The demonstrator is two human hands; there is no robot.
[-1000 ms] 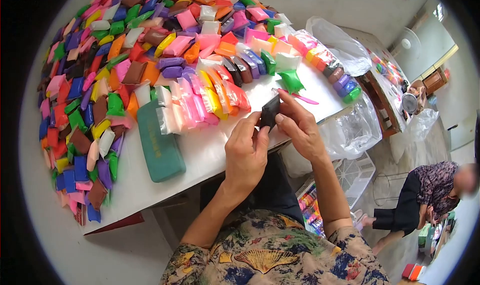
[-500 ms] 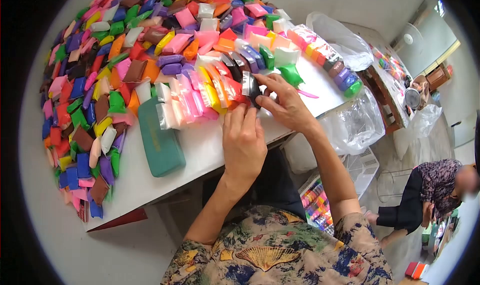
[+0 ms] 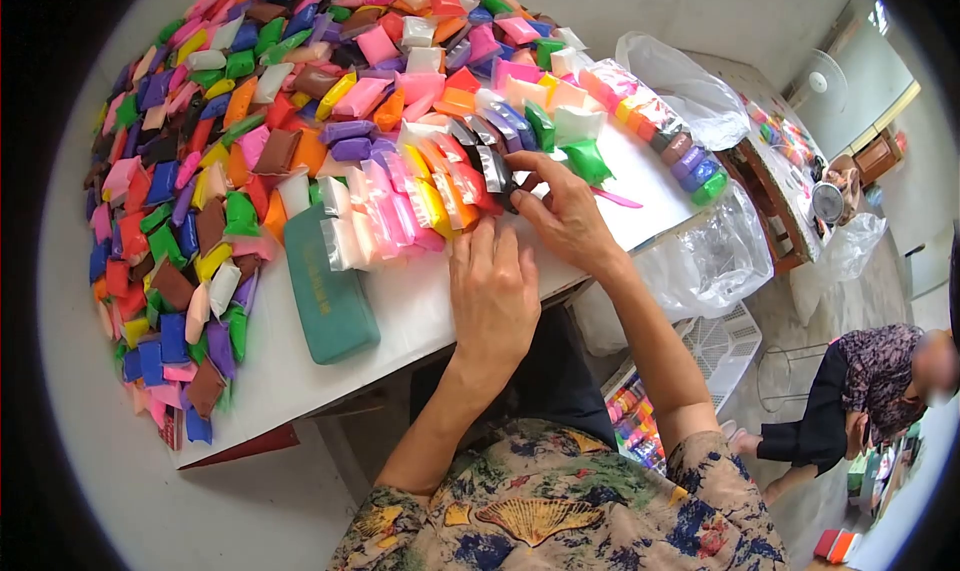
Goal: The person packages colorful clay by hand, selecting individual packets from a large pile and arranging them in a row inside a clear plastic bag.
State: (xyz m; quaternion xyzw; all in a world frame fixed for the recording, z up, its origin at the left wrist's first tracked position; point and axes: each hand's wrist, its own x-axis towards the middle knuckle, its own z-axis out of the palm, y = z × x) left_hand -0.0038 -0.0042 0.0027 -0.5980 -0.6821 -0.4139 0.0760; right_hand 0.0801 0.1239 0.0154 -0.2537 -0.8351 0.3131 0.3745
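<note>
A row of small coloured packets lies before me in overlapping pairs, among them pink (image 3: 402,214), yellow (image 3: 431,208) and red ones (image 3: 470,183). My right hand (image 3: 568,216) has its thumb and fingers closed on a black packet (image 3: 495,169) with a clear end, at the row's right part. Just in front of the row, my left hand (image 3: 494,296) rests on the white tabletop, fingers stretched out and holding nothing. Beyond my right hand lie blue (image 3: 512,121) and green packets (image 3: 585,162). A green box (image 3: 328,296) stands at the row's left end.
A big heap of mixed packets (image 3: 215,181) covers the left and back of the table (image 3: 270,411). To the right are a filled clear bag (image 3: 665,146), empty plastic bags (image 3: 705,246) and a pink tool (image 3: 618,199). A basket (image 3: 635,416) sits below. Another person (image 3: 870,401) sits at right.
My left hand has drawn back slightly from the black packet toward the table's front edge. The right hand stays at the black packet, which lies closer against the row.
</note>
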